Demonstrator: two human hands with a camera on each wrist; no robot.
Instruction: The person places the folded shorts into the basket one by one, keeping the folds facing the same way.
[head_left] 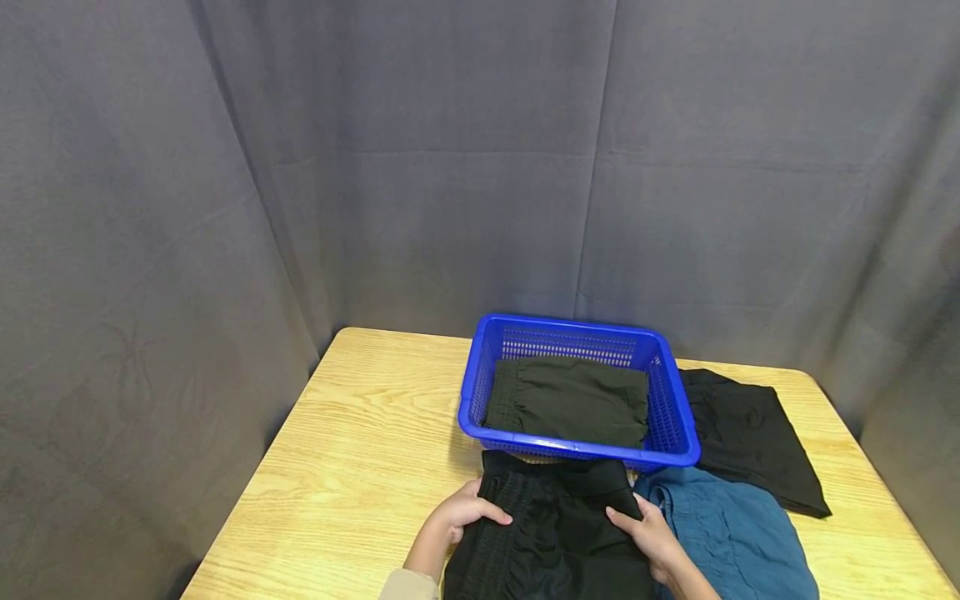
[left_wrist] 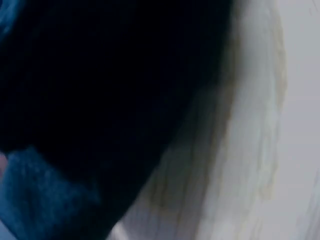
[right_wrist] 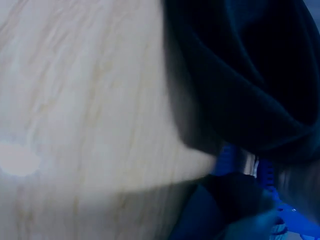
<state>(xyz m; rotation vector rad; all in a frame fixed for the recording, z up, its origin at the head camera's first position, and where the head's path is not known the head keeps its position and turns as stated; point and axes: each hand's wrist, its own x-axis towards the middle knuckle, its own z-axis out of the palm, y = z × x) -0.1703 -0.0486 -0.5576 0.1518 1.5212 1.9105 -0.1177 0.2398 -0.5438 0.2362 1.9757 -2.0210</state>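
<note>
Black shorts (head_left: 577, 542) with a gathered elastic waistband hang folded between both hands in front of the basket. My left hand (head_left: 461, 515) grips them near the waistband, thumb on top and fingers hidden beneath the cloth. On the other side, my right hand (head_left: 651, 533) pinches the edge in the same way. Dark fabric (left_wrist: 100, 90) fills much of the left wrist view, where little of the hand shows. A fold of dark cloth (right_wrist: 260, 100) hangs above the table in the right wrist view.
Behind the shorts stands a blue plastic basket (head_left: 678, 425), with a folded dark green garment (head_left: 570, 400) in it. To the right lie a blue garment (head_left: 738, 529) and another black garment (head_left: 757, 442). The wooden table (head_left: 337, 467) ends at grey curtains (head_left: 465, 167).
</note>
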